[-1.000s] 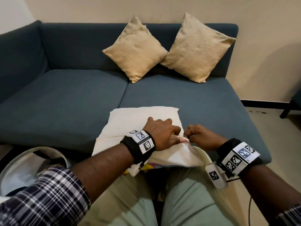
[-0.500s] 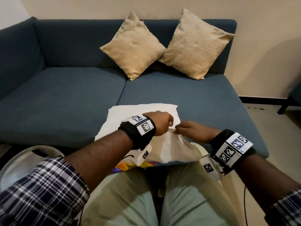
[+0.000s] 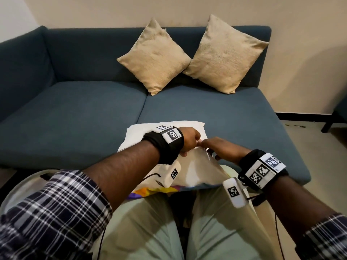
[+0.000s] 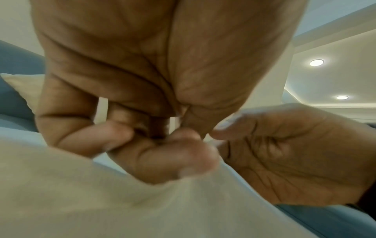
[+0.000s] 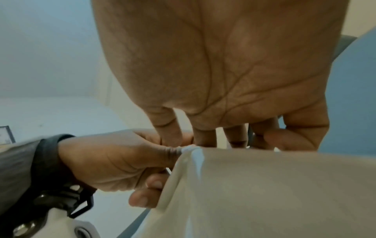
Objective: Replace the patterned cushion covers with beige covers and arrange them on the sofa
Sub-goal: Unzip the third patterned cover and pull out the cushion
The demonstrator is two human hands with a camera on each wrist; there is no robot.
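Note:
A white cushion insert (image 3: 142, 132) lies on the front edge of the blue sofa (image 3: 75, 117). Over its near half and my lap lies a cream cover (image 3: 195, 171) with a colourful patterned strip (image 3: 154, 191) at its lower edge. My left hand (image 3: 189, 141) pinches the cover's top edge (image 5: 191, 149) between thumb and fingers (image 4: 162, 145). My right hand (image 3: 216, 149) meets it there, its fingers (image 5: 205, 138) hooked over the same edge. Two beige cushions (image 3: 154, 57) (image 3: 223, 55) lean on the sofa back.
A pale round basket rim (image 3: 18, 184) shows at the lower left beside my knee. A dark furniture leg (image 3: 328, 124) stands on the floor at the right. The sofa's left seat (image 3: 65, 113) is bare.
Both hands have moved away from my body, up over the insert, taking the cover's edge with them. My right hand has gone from a fist to longer, hooked fingers.

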